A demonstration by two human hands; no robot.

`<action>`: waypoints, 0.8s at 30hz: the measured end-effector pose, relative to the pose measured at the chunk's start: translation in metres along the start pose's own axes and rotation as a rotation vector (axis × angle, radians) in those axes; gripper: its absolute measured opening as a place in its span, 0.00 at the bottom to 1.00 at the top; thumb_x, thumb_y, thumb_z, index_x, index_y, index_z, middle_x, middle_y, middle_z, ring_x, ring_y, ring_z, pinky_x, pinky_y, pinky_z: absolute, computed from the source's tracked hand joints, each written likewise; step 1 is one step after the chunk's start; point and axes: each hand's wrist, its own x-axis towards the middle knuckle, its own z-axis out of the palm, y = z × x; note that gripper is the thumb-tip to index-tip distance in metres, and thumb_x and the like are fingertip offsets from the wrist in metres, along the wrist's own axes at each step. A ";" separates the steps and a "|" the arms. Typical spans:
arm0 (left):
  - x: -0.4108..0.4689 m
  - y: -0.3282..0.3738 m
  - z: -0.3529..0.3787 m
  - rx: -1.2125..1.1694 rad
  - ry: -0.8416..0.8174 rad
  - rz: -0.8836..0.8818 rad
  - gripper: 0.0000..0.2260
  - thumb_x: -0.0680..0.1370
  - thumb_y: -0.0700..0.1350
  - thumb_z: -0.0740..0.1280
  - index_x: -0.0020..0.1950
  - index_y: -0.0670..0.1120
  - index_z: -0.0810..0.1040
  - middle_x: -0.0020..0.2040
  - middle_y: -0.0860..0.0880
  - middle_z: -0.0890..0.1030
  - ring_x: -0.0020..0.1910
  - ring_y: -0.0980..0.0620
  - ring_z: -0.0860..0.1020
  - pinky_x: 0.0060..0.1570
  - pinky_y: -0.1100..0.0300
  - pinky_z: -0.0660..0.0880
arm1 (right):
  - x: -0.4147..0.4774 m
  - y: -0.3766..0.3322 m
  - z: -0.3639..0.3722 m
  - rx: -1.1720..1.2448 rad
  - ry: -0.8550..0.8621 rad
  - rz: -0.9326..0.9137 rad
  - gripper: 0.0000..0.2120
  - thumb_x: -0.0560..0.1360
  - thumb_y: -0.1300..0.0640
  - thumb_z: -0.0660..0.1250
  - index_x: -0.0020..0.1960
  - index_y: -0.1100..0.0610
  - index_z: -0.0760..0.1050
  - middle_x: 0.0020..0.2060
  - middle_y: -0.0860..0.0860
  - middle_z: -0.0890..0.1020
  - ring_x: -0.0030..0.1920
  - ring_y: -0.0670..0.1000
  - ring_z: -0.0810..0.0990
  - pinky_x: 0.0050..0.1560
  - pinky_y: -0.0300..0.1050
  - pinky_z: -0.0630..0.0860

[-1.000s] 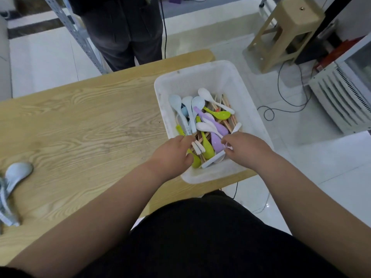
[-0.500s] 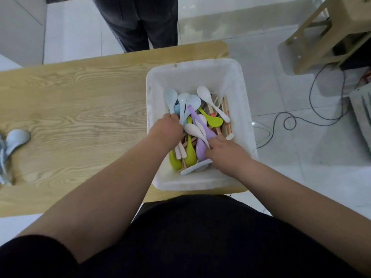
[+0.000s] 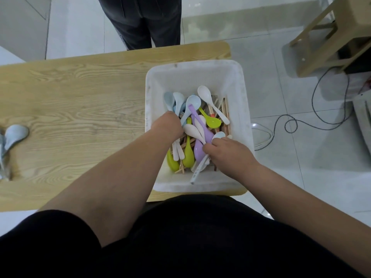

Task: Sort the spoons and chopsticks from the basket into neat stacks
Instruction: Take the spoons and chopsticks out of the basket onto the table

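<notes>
A white basket (image 3: 200, 65) stands at the right end of the wooden table (image 3: 80, 101). It holds mixed spoons over wooden chopsticks (image 3: 225, 109): light blue spoons (image 3: 176, 101), a white spoon (image 3: 206, 95), a purple spoon (image 3: 197, 127) and green spoons (image 3: 212, 121). My left hand (image 3: 167, 127) reaches into the basket's left side, its fingers curled round the pale handles of the light blue spoons. My right hand (image 3: 226, 155) is at the near right and grips a pale spoon (image 3: 197, 171) whose handle sticks out toward me. Light blue spoons (image 3: 14, 135) lie at the table's left edge.
A person in dark trousers (image 3: 144, 21) stands at the table's far side. Right of the table are a tan stool (image 3: 331, 33), a black cable (image 3: 291, 121) on the tiled floor and a white appliance at the frame's edge.
My left hand has moved deeper into the basket toward the light blue spoons. My right hand stays at the near right of the basket, holding its spoon. The view has tilted downward.
</notes>
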 end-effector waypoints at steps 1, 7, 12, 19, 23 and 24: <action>0.000 0.001 0.000 -0.005 -0.007 -0.007 0.07 0.76 0.42 0.69 0.47 0.44 0.71 0.38 0.48 0.75 0.35 0.50 0.75 0.36 0.56 0.72 | 0.000 -0.001 0.002 0.007 -0.019 0.019 0.13 0.70 0.62 0.74 0.49 0.52 0.73 0.34 0.47 0.65 0.31 0.54 0.67 0.25 0.42 0.53; 0.003 0.004 0.002 0.040 -0.027 -0.021 0.07 0.75 0.43 0.69 0.46 0.45 0.70 0.39 0.48 0.75 0.34 0.51 0.74 0.37 0.55 0.72 | -0.005 -0.003 -0.006 0.341 -0.091 0.232 0.06 0.83 0.53 0.57 0.58 0.48 0.71 0.37 0.50 0.79 0.36 0.56 0.77 0.36 0.51 0.77; 0.001 0.006 0.002 0.224 -0.044 0.023 0.04 0.75 0.44 0.67 0.48 0.45 0.77 0.41 0.48 0.77 0.36 0.50 0.76 0.35 0.56 0.73 | -0.008 -0.009 -0.019 0.765 -0.080 0.413 0.09 0.81 0.53 0.58 0.49 0.50 0.77 0.38 0.48 0.82 0.41 0.52 0.79 0.44 0.53 0.79; -0.012 0.003 -0.009 -0.005 -0.034 0.032 0.07 0.75 0.48 0.66 0.45 0.44 0.77 0.40 0.47 0.78 0.37 0.50 0.77 0.37 0.57 0.75 | -0.015 -0.023 -0.030 0.950 -0.047 0.527 0.07 0.77 0.46 0.68 0.45 0.48 0.76 0.36 0.50 0.82 0.38 0.51 0.79 0.42 0.48 0.76; -0.043 -0.004 -0.020 -0.214 -0.027 0.037 0.09 0.76 0.48 0.66 0.40 0.44 0.73 0.39 0.47 0.76 0.33 0.51 0.73 0.29 0.60 0.67 | -0.012 -0.027 -0.031 1.286 -0.010 0.614 0.10 0.77 0.52 0.71 0.54 0.48 0.72 0.41 0.48 0.87 0.48 0.48 0.83 0.51 0.47 0.77; -0.053 -0.006 -0.019 -0.281 -0.048 0.025 0.09 0.77 0.48 0.66 0.41 0.45 0.73 0.39 0.46 0.76 0.33 0.51 0.74 0.29 0.61 0.67 | -0.009 -0.027 -0.029 1.401 0.006 0.641 0.11 0.78 0.54 0.70 0.57 0.48 0.72 0.44 0.47 0.87 0.50 0.47 0.84 0.52 0.47 0.78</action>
